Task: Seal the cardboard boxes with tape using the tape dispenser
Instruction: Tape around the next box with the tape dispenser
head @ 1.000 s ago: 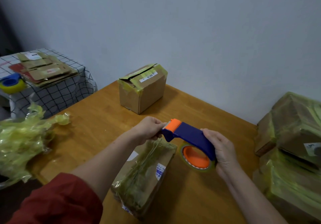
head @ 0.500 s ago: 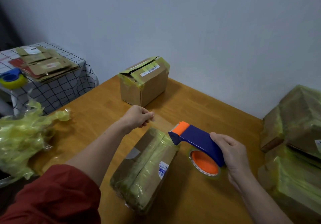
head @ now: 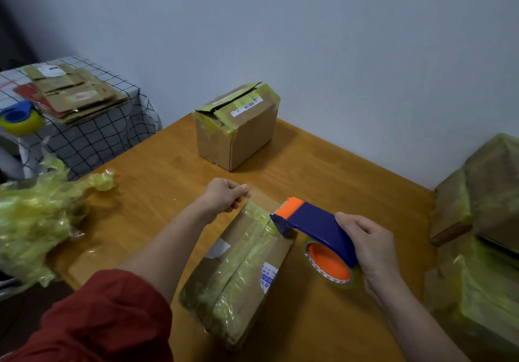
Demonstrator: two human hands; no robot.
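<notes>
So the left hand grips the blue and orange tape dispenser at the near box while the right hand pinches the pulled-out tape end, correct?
Not quite: the hands are swapped. In the head view the right hand grips the blue and orange tape dispenser at the near box, while the left hand pinches the pulled-out tape end.

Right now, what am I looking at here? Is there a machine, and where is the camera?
No machine: this is one picture from a camera worn on a person's head, looking down at their two hands. The right hand grips a blue and orange tape dispenser; the left hand pinches the end of the clear tape pulled from it, at the far end of a much-taped cardboard box lying on the wooden table. A second box stands farther back, crumpled yellowish film lies at the left, and more taped boxes are stacked at the right.
</notes>
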